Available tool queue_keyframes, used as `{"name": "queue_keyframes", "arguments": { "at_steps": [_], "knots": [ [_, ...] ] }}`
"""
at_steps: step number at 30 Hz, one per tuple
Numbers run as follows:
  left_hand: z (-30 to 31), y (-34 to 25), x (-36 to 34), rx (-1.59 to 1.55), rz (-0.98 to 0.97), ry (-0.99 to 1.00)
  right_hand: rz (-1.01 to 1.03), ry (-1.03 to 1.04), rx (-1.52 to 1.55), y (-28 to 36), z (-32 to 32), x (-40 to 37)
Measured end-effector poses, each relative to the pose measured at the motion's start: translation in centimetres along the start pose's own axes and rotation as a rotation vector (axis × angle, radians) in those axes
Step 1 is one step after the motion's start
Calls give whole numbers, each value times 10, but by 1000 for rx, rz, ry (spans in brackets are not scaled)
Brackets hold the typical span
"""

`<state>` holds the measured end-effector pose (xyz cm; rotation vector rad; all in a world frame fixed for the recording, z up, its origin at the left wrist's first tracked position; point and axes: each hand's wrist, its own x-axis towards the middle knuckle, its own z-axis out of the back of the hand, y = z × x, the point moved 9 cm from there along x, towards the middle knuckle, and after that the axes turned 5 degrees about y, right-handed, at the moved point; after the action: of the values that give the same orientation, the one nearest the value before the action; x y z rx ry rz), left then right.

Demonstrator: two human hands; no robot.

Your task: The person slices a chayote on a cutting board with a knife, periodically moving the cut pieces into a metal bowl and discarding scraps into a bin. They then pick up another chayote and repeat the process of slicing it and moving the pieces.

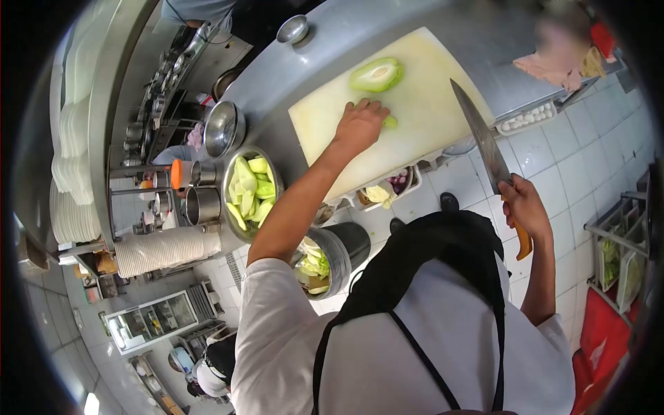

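While our left hand (360,126) lies flat and spread on the board (443,83), it clamps nothing; its fingertips are at a small green piece (391,122). Our right hand (527,207) is closed on the knife (484,142), held up off the board, well right of the left hand. Just beyond the left fingertips lies 1 gourd half (377,75), uncut. Left of that forearm, the bowl (225,181) is full of cut pieces (252,190), so we judge the cutting well along, with this half left.

A halved vegetable (375,75) lies on the cutting board (432,128), bowl (225,188) to its left, knife (478,137) to its right.
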<state>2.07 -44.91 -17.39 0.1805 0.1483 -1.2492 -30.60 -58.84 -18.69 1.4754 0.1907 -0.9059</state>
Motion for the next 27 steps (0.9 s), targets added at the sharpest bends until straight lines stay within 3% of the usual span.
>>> {"name": "queue_keyframes", "arguments": {
  "at_steps": [4, 7, 8, 11, 12, 16, 20, 23, 26, 27],
  "knots": [
    [12, 37, -28, -275, 113, -200, 30, 58, -31, 12, -8, 12],
    [-3, 97, -59, -777, 430, -147, 38, 114, -66, 17, -18, 21],
    [-22, 115, -70, -1072, 481, -172, 31, 133, -76, 20, -23, 23],
    [-38, 125, -105, -1542, 686, -161, 18, 198, -125, 27, -42, 26],
    [-47, 126, -110, -1607, 671, -149, 14, 218, -146, 28, -49, 27],
    [-59, 134, -119, -1687, 678, -284, 9, 284, -177, 33, -71, 28],
    [-72, 144, -128, -1357, 776, -411, 3, 325, -227, 31, -83, 27],
    [-31, 114, -144, -988, 870, -373, -6, 332, -218, 23, -86, 26],
    [-39, 100, -155, -686, 867, -457, -3, 326, -202, 17, -86, 25],
    [-42, 98, -153, -717, 838, -451, 3, 326, -202, 16, -86, 25]
  ]
}}
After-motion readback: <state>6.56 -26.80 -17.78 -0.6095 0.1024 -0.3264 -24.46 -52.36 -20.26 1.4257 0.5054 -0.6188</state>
